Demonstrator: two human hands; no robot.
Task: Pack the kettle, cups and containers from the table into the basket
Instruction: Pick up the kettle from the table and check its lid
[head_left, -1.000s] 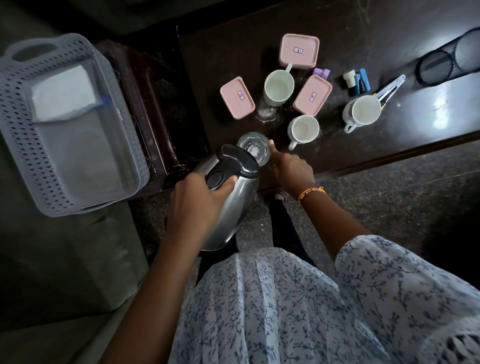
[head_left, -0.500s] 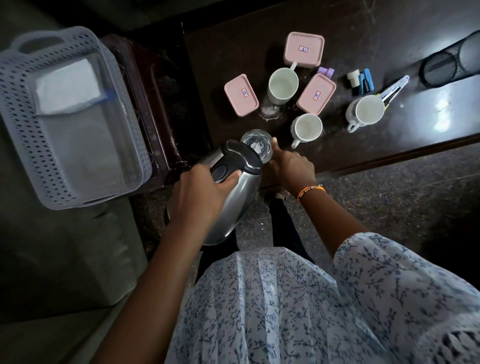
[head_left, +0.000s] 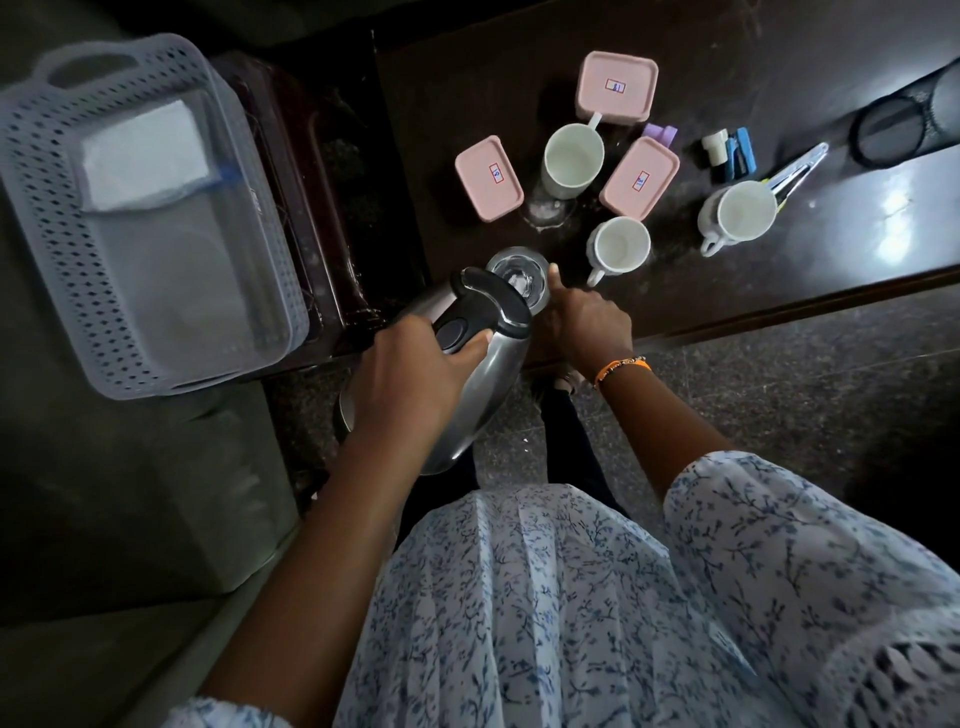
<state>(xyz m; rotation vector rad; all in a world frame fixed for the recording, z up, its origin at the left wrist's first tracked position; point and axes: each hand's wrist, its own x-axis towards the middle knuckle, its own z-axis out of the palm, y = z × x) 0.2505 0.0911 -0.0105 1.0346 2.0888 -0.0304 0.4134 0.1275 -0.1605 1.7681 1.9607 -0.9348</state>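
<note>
The left hand (head_left: 410, 374) is gripping the black handle of the steel kettle (head_left: 467, 374), fingers curled round it, tilting the kettle over the near desk (head_left: 779, 78) edge; the right hand (head_left: 582, 325) is wrapping around a clear glass (head_left: 519, 275) beside the spout, thumb raised; three pink lidded containers (head_left: 640, 177) and three white ceramic cups (head_left: 618, 247) are sitting on the dark glossy desk; the grey perforated plastic basket (head_left: 52, 249) is standing well apart at left.
</note>
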